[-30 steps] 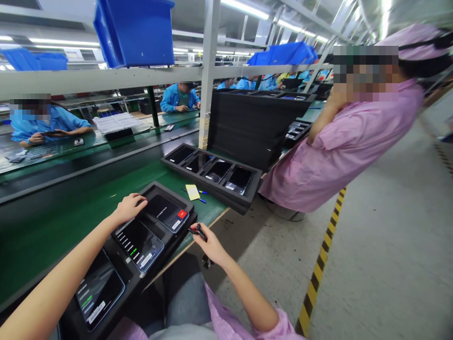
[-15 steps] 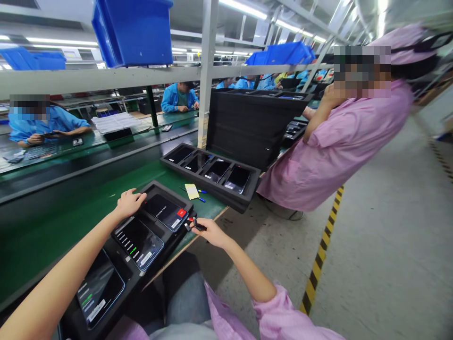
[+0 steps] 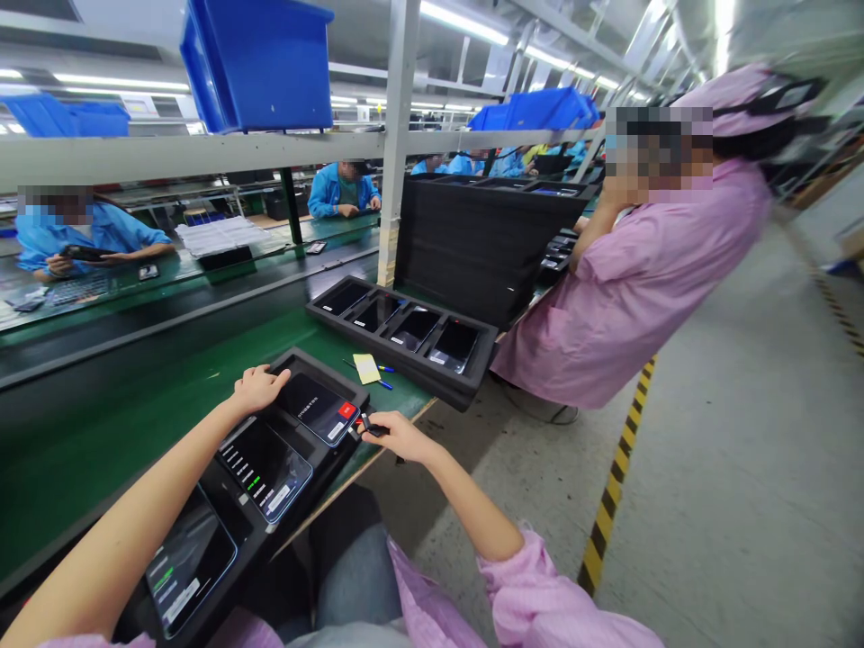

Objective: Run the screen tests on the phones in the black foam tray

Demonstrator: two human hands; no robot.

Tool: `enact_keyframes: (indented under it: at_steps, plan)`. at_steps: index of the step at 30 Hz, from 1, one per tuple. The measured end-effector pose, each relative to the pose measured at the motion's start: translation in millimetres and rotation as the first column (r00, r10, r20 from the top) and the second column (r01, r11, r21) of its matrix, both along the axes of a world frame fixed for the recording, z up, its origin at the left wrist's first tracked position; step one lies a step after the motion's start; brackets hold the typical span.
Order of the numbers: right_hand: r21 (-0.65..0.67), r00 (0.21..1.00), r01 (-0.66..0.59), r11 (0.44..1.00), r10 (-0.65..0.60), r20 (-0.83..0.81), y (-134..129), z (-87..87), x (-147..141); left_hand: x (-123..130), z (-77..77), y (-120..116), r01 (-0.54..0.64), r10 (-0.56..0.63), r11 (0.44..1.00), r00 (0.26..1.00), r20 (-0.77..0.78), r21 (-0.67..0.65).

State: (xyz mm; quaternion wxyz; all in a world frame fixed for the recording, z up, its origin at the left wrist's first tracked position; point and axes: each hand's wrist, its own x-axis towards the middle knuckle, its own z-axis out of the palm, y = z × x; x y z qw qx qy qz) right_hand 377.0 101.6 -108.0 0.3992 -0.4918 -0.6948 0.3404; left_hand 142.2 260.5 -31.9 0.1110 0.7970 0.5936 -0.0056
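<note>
My left hand (image 3: 262, 389) lies on the far side of the black foam tray (image 3: 251, 526), fingers stretched out and thumb by the top of a smartphone (image 3: 319, 409). That phone's dark screen shows a line of text and a red button. Between the fingertips of my right hand (image 3: 400, 436) is a small black USB connector (image 3: 373, 427), with red and silvery parts, at the phone's near end. Whether it touches the phone I cannot tell. Two more phones, a middle one (image 3: 268, 468) and a nearer one (image 3: 190, 562), sit in slots with lists of text on screen.
A second foam tray (image 3: 487, 346) with several phones lies farther right. Beside it are a yellow note (image 3: 366, 368) and blue pens. A tall black tray stack (image 3: 459, 247) stands behind. A co-worker in pink (image 3: 648, 279) stands right; others in blue sit across the line.
My left hand has shifted slightly right along the tray's far edge. My right hand has brought the connector slightly left, closer to the phone's end. The pink-clad co-worker leans a little left.
</note>
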Motion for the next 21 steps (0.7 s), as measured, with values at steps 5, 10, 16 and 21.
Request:
enact_keyframes:
  at_steps: [5, 10, 16, 21]
  plan:
    - [0.001, 0.998, 0.064, 0.998, -0.064, 0.004, 2.6, 2.5, -2.2, 2.5, -2.1, -0.4, 0.014, -0.014, 1.000, 1.000, 0.024, -0.006]
    - [-0.009, 0.988, 0.154, 0.988, -0.155, -0.015, 3.9, 2.5, -4.2, 6.6, -0.5, -4.3, 0.041, -0.039, 0.999, 0.997, 0.062, -0.022]
    - [0.001, 0.966, 0.232, 0.973, -0.230, -0.113, 1.0, -5.3, -6.2, 7.2, 5.0, -7.8, 0.002, 0.000, 1.000, 0.996, 0.093, -0.024]
    - [-0.020, 0.920, 0.314, 0.949, -0.309, -0.241, -2.5, -12.0, -5.3, -4.0, 6.6, -11.5, -0.062, 0.060, 0.998, 0.988, 0.140, 0.006]
